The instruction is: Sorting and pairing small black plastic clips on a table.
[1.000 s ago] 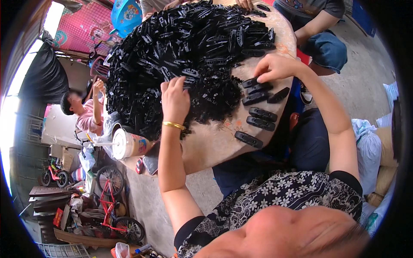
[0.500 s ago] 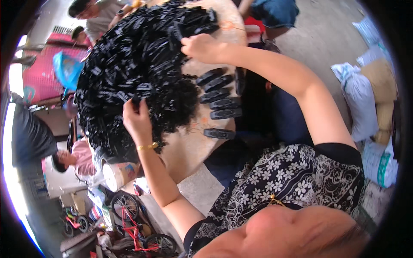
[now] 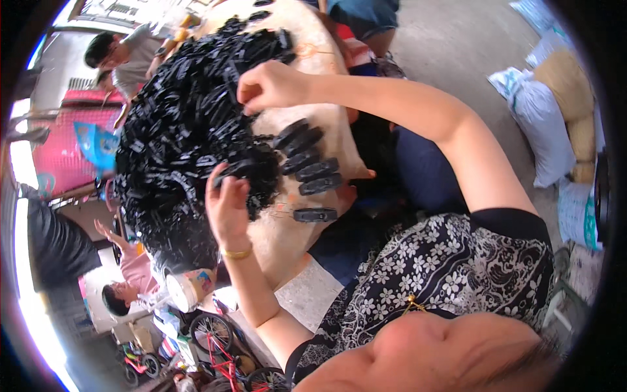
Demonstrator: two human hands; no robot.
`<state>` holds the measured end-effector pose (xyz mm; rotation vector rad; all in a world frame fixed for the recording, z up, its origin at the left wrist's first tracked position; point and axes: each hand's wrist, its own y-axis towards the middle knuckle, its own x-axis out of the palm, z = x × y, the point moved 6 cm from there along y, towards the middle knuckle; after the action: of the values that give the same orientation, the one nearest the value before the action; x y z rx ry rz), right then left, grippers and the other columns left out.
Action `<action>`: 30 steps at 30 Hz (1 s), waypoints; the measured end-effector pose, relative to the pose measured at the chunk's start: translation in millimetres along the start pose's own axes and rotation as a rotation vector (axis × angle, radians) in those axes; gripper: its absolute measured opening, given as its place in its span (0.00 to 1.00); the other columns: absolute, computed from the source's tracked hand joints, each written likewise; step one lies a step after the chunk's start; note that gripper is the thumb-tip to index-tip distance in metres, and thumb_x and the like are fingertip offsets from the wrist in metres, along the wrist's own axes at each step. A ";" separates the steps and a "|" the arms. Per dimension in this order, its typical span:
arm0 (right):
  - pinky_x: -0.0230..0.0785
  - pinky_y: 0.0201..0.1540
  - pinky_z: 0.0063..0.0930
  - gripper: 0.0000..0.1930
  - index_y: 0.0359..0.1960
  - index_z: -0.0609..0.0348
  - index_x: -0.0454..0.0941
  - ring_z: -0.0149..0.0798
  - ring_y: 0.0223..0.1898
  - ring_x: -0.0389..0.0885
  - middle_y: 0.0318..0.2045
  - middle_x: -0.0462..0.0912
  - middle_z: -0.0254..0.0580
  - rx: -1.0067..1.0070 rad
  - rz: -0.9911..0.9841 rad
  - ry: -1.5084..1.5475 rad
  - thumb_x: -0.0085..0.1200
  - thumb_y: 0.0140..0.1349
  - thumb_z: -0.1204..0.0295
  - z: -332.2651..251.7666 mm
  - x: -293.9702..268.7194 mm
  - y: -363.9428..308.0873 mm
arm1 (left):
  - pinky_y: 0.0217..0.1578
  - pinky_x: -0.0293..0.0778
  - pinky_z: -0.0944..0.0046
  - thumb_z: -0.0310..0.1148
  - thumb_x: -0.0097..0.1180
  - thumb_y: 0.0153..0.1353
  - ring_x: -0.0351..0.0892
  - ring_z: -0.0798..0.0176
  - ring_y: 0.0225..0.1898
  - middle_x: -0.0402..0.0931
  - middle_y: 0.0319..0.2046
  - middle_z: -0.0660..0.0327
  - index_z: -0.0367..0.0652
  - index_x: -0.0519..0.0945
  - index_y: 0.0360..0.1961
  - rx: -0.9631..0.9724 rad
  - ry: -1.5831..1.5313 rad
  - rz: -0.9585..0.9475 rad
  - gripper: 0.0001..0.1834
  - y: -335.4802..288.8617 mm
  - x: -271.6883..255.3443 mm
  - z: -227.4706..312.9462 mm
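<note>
A big heap of small, glossy black plastic pieces [image 3: 176, 130] covers much of the pale round table [image 3: 326, 49]. My left hand [image 3: 228, 206] is over the heap's near edge, fingers curled round a dark piece that blends with the pile behind it. Higher up, my right hand [image 3: 271, 85] is closed with bent fingers at the heap's right edge; whatever it grips is hidden. Several larger oblong black pieces [image 3: 318, 168] lie side by side in a row on the bare tabletop, between my hands and my body. One oblong piece [image 3: 315, 215] lies apart, nearer me.
A white bucket [image 3: 183, 291] stands at the table's near left. Two people, one in grey [image 3: 134, 62] and one in pink [image 3: 134, 277], are along the far left. Stuffed sacks [image 3: 539, 130] line the right, and a red bicycle [image 3: 215, 340] stands lower left.
My view has shifted. My left hand has moved right, toward the heap's near edge. My right hand stays at the heap's right side, and the person in pink has raised an arm.
</note>
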<state>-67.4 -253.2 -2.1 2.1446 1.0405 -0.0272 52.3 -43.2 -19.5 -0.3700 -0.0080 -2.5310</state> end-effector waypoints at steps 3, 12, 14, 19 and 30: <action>0.71 0.32 0.22 0.08 0.32 0.62 0.80 0.28 0.29 0.80 0.27 0.82 0.39 0.010 -0.109 0.310 0.61 0.49 0.78 -30.9 24.3 -5.6 | 0.38 0.79 0.68 0.18 0.52 0.58 0.79 0.63 0.35 0.76 0.35 0.56 0.35 0.70 0.48 -0.017 0.145 0.005 0.16 -9.0 20.2 -1.2; 0.70 0.35 0.34 0.07 0.28 0.61 0.79 0.44 0.33 0.78 0.30 0.80 0.41 -0.407 -0.109 -0.025 0.59 0.44 0.79 -87.3 45.4 -31.8 | 0.41 0.80 0.66 0.20 0.53 0.58 0.81 0.61 0.38 0.77 0.39 0.53 0.32 0.70 0.48 0.036 0.188 -0.051 0.16 -14.6 31.1 -3.3; 0.70 0.36 0.34 0.06 0.27 0.61 0.78 0.45 0.33 0.78 0.30 0.80 0.41 -0.473 -0.113 -0.098 0.58 0.45 0.80 -92.6 46.1 -34.5 | 0.41 0.80 0.67 0.20 0.54 0.58 0.80 0.64 0.37 0.77 0.39 0.54 0.31 0.69 0.49 0.019 0.181 -0.054 0.17 -14.0 28.8 -7.4; 0.70 0.37 0.34 0.05 0.28 0.62 0.77 0.44 0.34 0.77 0.29 0.78 0.42 -0.503 -0.103 -0.166 0.56 0.48 0.77 -99.2 44.4 -38.2 | 0.42 0.79 0.68 0.22 0.54 0.58 0.80 0.66 0.36 0.78 0.35 0.56 0.31 0.69 0.50 0.030 0.130 -0.036 0.18 -16.7 29.6 -4.0; 0.69 0.29 0.24 0.04 0.29 0.65 0.79 0.36 0.27 0.78 0.26 0.79 0.44 -0.045 -0.044 0.204 0.54 0.51 0.82 -85.1 41.0 -36.1 | 0.43 0.76 0.66 0.29 0.49 0.64 0.77 0.68 0.40 0.74 0.40 0.61 0.38 0.68 0.52 0.047 -0.109 -0.119 0.16 -15.1 35.5 -5.6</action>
<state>-88.6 -158.1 24.7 2.1158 1.1927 0.1963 14.3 -50.4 -14.4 -0.5011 -0.1352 -2.6195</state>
